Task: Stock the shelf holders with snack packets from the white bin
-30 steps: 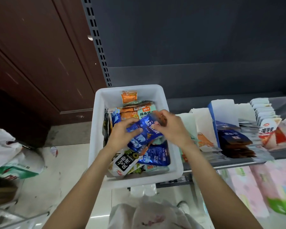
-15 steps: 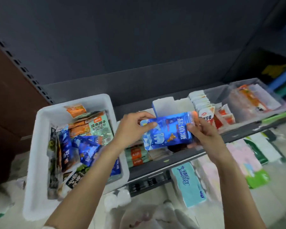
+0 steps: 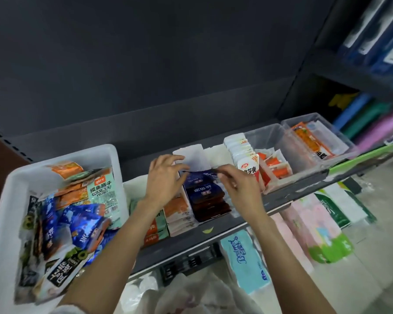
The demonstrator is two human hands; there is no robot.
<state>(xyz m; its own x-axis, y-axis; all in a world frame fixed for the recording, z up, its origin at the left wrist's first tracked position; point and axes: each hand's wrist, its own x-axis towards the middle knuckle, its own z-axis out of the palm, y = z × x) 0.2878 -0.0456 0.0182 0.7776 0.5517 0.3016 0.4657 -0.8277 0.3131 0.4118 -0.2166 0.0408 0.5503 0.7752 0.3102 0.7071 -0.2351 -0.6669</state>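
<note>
The white bin (image 3: pixel 7 191) stands at the left on the shelf, full of blue, orange and green snack packets. To its right is a row of white card holders (image 3: pixel 192 156) with packets stacked in them. A blue snack packet (image 3: pixel 196 177) lies at the back of the dark blue stack in the middle holder. My left hand (image 3: pixel 163 180) rests over the holder's left side with its fingers spread and touching the packet. My right hand (image 3: pixel 238 186) pinches the packet's top right edge between thumb and fingertips.
The dark shelf (image 3: pixel 279 199) carries red-and-white packets (image 3: pixel 247 168) and clear plastic tubs (image 3: pixel 304 141) to the right. Tissue packs (image 3: pixel 243 250) sit on the lower level. A dark back panel rises behind. Folders fill the shelving at the far right.
Both hands lifted the blue packet out of the white bin, carried it right and lowered it into the middle holder. The view turned right with them.
</note>
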